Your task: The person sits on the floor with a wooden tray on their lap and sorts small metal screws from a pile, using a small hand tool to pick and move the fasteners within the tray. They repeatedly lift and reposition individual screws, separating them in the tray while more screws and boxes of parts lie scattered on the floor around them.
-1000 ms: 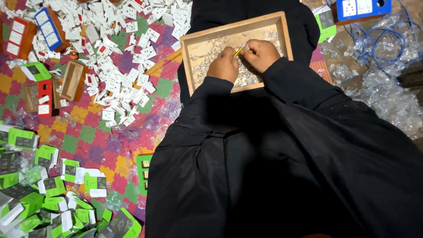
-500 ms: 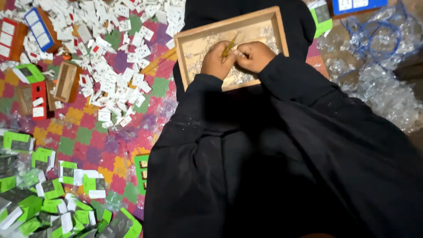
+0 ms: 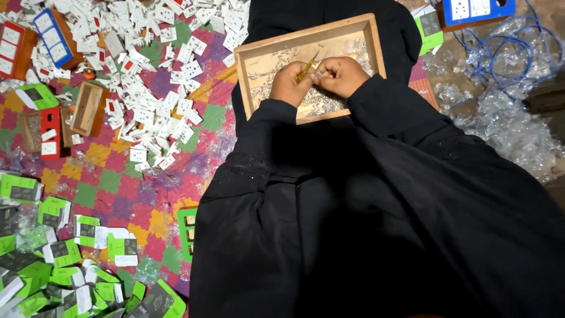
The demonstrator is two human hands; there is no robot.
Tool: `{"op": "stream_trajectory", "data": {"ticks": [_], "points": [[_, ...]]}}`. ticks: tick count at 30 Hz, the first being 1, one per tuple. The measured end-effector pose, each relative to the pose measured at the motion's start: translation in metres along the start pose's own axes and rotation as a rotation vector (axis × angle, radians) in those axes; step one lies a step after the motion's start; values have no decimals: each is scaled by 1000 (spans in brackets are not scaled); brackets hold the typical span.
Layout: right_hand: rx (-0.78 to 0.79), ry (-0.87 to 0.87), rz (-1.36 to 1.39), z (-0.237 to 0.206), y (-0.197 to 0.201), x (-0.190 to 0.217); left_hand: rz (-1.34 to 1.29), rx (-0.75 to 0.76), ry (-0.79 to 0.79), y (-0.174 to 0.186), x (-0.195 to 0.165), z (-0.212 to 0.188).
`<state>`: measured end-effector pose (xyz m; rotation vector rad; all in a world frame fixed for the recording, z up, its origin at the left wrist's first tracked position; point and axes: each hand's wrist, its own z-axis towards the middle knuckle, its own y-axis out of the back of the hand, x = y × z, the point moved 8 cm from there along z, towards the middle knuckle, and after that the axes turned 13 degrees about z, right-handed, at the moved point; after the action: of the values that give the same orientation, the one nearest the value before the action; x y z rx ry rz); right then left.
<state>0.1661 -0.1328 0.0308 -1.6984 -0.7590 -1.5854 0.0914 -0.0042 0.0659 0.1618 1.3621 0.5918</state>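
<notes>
Two hands: both work close together over a wooden tray [image 3: 247, 65] that rests on the person's lap, against the black robe [image 3: 376, 224].
Left hand [image 3: 289, 82]: curled shut around a thin yellow-handled tool [image 3: 308, 66], which slants up toward the tray's far edge.
Right hand [image 3: 341, 75]: fingers pinched on a small metal piece [image 3: 318, 74], touching the tool's lower end; what kind of piece it is I cannot tell.
Tray: shallow, light wood, holding a scatter of small silvery parts [image 3: 321, 103] along its near edge.
Floor mat [image 3: 118, 182]: patchwork of bright squares, left of the lap.
White socket plates [image 3: 159, 76]: heaped across the mat's far left part.
Green boxes [image 3: 59, 259]: piled at the mat's near left corner.
Clear plastic wrap [image 3: 512, 129]: crumpled on the floor to the right, with blue wire [image 3: 500, 53] looped beyond it.
</notes>
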Motion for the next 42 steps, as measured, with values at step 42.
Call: {"op": "stream_trajectory", "data": {"ticks": [42], "points": [[-108, -44, 30, -7, 14, -1, 119, 11, 165, 0, -6, -12]]}}
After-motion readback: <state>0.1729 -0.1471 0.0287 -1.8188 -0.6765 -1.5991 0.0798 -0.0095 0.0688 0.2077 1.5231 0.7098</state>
